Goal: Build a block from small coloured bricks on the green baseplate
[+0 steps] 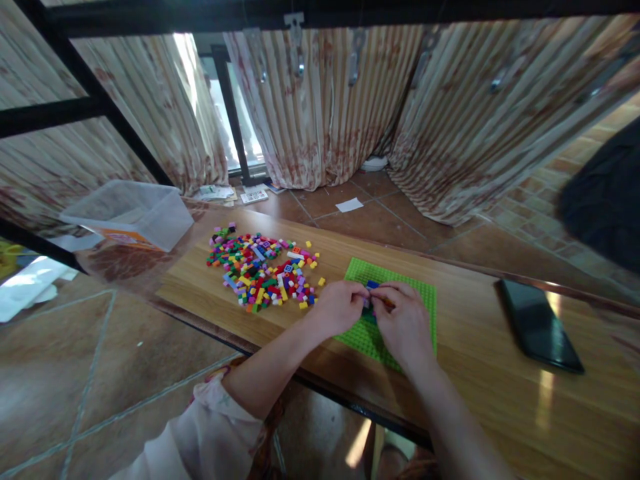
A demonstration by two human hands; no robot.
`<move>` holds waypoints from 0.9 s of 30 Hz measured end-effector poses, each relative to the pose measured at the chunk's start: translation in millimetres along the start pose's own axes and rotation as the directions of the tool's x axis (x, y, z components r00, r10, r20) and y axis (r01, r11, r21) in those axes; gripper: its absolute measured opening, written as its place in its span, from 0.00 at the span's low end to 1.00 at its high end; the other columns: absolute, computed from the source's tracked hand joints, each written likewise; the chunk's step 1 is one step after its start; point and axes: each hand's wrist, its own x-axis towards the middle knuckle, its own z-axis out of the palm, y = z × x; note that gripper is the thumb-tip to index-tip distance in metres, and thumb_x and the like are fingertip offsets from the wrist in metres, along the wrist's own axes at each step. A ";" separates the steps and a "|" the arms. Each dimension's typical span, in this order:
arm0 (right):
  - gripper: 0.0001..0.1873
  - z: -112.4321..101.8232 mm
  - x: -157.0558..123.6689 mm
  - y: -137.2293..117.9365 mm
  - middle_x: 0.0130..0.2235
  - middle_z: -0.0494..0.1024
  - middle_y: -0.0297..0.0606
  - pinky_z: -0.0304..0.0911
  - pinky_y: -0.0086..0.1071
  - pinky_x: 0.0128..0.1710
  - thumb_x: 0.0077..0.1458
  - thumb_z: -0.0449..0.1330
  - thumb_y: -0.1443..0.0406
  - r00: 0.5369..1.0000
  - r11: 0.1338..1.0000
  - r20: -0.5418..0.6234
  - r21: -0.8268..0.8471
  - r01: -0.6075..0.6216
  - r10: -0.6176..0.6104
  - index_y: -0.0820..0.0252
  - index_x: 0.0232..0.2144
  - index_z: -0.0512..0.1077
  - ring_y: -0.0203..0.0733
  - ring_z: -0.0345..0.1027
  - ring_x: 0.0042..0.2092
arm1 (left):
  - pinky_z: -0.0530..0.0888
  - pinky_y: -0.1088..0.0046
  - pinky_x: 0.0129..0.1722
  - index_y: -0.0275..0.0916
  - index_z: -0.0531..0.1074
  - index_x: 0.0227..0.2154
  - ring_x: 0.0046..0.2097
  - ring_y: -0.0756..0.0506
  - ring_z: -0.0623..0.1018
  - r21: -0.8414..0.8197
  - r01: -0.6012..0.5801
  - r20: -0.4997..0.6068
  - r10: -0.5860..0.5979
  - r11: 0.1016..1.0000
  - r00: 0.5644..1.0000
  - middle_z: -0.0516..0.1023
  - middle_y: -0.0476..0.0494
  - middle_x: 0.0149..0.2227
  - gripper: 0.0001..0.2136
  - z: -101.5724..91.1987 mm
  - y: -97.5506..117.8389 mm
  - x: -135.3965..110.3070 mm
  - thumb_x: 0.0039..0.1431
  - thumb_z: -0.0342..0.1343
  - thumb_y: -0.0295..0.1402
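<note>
A green studded baseplate (415,293) lies flat on the wooden table (480,387). Both my hands rest on it, fingertips meeting over a small cluster of bricks (373,285), blue and dark pieces showing between them. My left hand (339,307) is curled, fingers pinched at that cluster. My right hand (404,319) is also curled, pinching the same pieces from the right. To the left lies a heap of small loose bricks (263,270) in many colours, a short way from my left hand.
A clear plastic tub (131,215) stands at the table's far left end. A black phone (540,327) lies flat on the right. Striped curtains hang behind, with papers on the tiled floor. A dark shape sits at the right edge.
</note>
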 end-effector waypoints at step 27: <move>0.12 7.7 1.6 13.0 0.43 0.77 0.47 0.60 0.48 0.51 0.53 0.59 0.59 0.976 0.976 -0.091 0.117 -0.186 0.197 0.60 0.36 0.78 0.50 0.68 0.47 | 0.73 0.73 0.46 0.41 0.80 0.42 0.44 0.46 0.79 0.032 -0.004 0.020 0.003 0.999 1.000 0.83 0.45 0.42 0.18 0.9 2.8 -1.9 0.61 0.45 0.26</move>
